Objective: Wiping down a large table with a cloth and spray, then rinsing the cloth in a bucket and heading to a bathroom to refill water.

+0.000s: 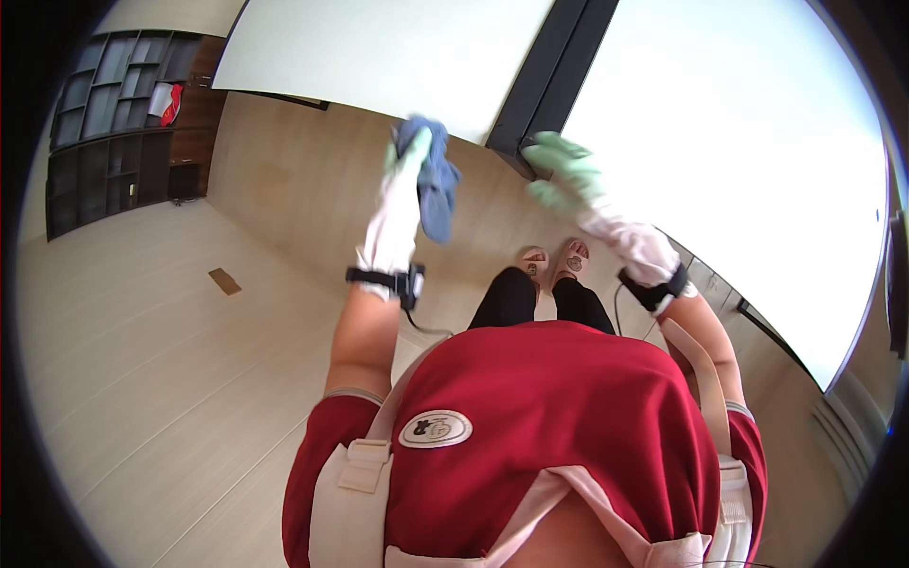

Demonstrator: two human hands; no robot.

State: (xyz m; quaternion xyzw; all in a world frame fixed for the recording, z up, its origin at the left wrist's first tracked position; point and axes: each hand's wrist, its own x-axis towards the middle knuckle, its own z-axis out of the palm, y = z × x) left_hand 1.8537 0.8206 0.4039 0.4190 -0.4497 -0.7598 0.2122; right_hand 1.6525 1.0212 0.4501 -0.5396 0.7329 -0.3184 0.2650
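My left hand [408, 153], in a rubber glove with green fingers and a pale cuff, grips a crumpled blue cloth [440, 184]. Part of the cloth hangs down beside the wrist, near the edge of a white desktop [383, 50]. My right hand [564, 174], gloved the same way and blurred, has its thumb apart from the fingers and holds nothing visible. It is by the end of a black divider bar [543, 85] and the edge of a second white desktop [724, 163]; whether it touches either is unclear.
Dark shelving [113, 106] at the far left holds a red and white item [166, 104]. A small brown piece [225, 281] lies on the pale floor [177, 369]. My slippered feet [554, 263] stand below the desks. Straps with thin cables [426, 330] circle both wrists.
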